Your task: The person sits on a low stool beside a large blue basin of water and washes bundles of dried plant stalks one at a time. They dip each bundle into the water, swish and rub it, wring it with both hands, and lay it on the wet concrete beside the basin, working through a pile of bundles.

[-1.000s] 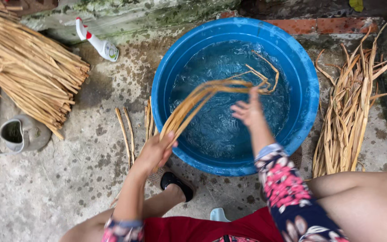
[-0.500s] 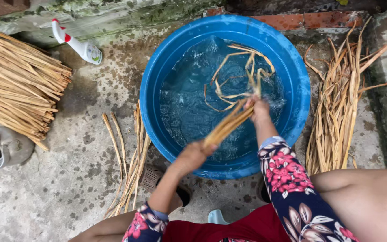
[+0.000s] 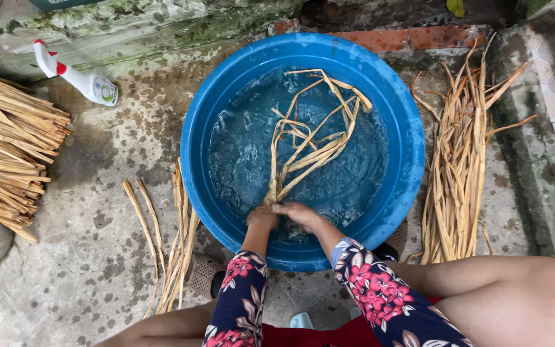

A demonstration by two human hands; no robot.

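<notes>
At the near rim of the blue basin [image 3: 194, 128], left hand [image 3: 261, 217] and right hand [image 3: 300, 213] close their grip together on the butt end of a bundle of reeds [image 3: 309, 151], which fans out across the water. Advisable: keep the ends pinched tight and press the strands fully under. Dry reeds [image 3: 457, 154] lie right of the basin; loose stalks [image 3: 178, 238] left.

Inside the basin [image 3: 194, 128], open water lies left and right of the soaking strips [image 3: 309, 144], which cross its middle and far part. Its rim walls the water all round. Left of the basin, a few loose strips [image 3: 178, 238] lie close by; beyond them bare concrete reaches the bundle [image 3: 8, 151] and bottle [image 3: 81, 78]. Right of the basin, a pile [image 3: 460, 154] crowds the rim.
</notes>
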